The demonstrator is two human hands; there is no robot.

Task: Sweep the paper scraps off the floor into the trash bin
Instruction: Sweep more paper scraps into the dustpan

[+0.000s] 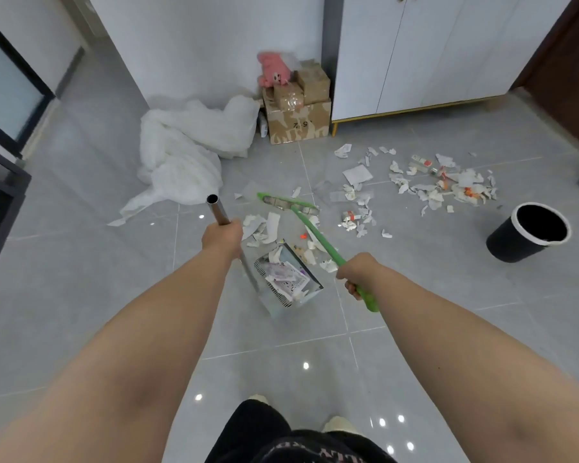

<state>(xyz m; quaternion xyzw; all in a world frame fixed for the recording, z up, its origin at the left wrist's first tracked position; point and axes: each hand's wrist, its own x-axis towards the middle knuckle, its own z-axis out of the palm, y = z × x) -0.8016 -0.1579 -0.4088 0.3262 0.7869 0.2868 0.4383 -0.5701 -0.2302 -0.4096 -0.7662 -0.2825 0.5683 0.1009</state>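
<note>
large cardboard box (296,123): dark printed marks that look like "5 2", upside down, not sure
dark garment (318,449) at the bottom edge: pale lettering, too blurred to read

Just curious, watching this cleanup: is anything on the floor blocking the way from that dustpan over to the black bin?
Nothing solid. Between the dustpan and the bin lies open tile with a few loose paper scraps; the bigger scatter sits farther back, near the cabinet.
</note>
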